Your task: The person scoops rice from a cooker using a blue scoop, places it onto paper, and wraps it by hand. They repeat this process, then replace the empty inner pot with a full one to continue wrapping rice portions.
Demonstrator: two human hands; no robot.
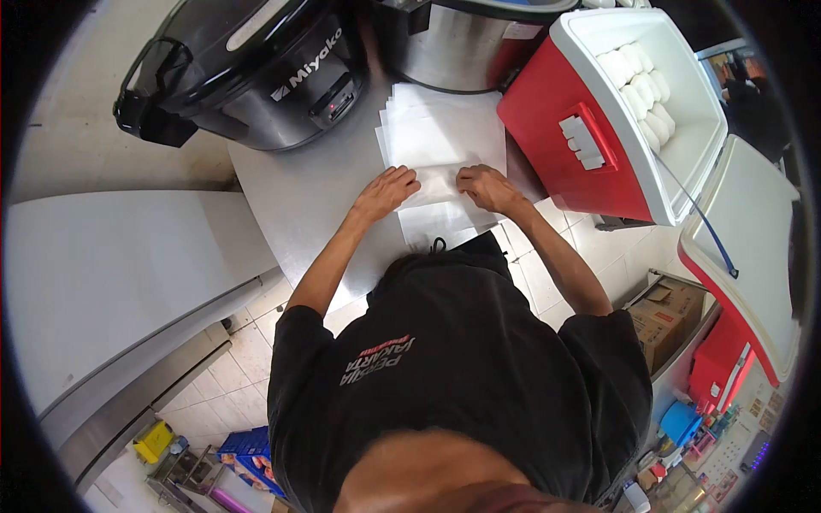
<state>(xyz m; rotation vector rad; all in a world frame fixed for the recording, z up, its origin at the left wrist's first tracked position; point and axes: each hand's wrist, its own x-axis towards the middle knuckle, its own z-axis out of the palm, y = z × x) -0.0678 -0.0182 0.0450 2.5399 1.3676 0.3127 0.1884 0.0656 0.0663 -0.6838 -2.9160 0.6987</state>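
On the steel table (321, 201) lies a stack of white paper sheets (445, 124), its edges slightly fanned. Across the stack's near half is a rolled white paper packet (438, 185); what it may contain is hidden. My left hand (389, 193) grips the packet's left end with fingers curled. At the right end, my right hand (488, 188) is closed on the paper in the same way. Some loose paper (440, 222) hangs toward my body at the near edge of the table.
A black Miyako rice cooker (291, 94) stands at the back left, with a steel pot (462, 51) beside it. To the right, an open red cooler box (547, 128) holds several white packets (637, 94); its lid (748, 248) hangs open. Cardboard boxes (667, 321) sit below.
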